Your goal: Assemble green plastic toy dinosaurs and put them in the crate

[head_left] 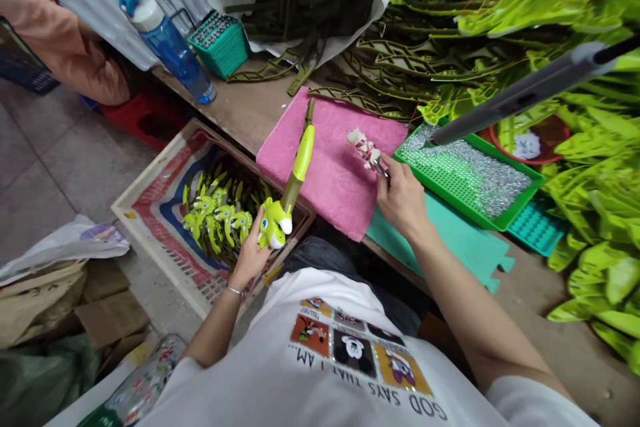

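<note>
Gripping glossy lime toy [274, 225], right hand [403, 203] pinching tweezers [381, 167]

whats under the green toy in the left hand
The left hand cups the green toy; below lies a crate of similar green toys. The toy's underside is hidden against the palm.

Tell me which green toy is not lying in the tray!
The lime-green toy gripped in the left hand. The other green toys lie heaped together inside the tray.
</note>
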`<action>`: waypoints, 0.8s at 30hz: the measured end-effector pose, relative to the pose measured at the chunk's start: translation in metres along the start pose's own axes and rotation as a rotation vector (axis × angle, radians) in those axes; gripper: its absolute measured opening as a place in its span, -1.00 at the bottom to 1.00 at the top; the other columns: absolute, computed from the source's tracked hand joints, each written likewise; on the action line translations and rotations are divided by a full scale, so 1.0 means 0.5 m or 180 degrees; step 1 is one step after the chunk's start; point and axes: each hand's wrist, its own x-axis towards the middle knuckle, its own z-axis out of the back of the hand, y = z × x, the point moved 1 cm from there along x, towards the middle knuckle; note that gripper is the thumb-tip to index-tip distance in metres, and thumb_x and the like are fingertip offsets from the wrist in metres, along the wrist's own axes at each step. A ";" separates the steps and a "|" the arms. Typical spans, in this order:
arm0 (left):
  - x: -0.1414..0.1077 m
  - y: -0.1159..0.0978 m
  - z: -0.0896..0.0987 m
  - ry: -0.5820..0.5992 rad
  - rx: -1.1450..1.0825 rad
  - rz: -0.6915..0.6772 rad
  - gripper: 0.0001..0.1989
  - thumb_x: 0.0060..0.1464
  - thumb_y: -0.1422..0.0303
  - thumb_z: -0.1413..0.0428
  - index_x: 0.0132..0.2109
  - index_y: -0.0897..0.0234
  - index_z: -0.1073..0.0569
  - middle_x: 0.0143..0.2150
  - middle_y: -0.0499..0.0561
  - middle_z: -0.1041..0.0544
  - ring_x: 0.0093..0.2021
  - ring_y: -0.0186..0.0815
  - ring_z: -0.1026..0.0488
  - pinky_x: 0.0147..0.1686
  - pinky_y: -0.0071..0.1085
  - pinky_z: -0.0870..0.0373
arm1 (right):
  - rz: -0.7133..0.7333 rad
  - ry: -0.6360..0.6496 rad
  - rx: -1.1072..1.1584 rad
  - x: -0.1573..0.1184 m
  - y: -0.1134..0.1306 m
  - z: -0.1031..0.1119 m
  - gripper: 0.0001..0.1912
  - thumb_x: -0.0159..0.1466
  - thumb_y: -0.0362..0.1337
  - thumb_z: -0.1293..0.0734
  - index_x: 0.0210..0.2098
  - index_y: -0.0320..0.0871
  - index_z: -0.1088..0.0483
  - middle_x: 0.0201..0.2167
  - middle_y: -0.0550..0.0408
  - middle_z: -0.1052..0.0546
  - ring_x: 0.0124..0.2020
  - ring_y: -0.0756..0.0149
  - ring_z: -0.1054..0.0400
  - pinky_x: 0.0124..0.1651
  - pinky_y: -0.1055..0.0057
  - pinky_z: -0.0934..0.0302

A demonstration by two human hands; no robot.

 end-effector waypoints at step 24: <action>0.073 -0.181 -0.040 -0.0342 -0.0498 -0.0989 -0.56 0.05 0.14 -0.22 0.04 0.24 -0.48 -0.16 0.09 -0.56 -0.05 -0.14 -0.50 0.02 -0.22 -0.43 | -0.0662 -0.1420 0.1611 0.003 -0.138 0.149 -0.28 0.24 -0.05 -0.24 0.33 -0.05 -0.02 0.04 -0.14 -0.47 0.03 0.00 -0.44 -0.01 0.04 -0.36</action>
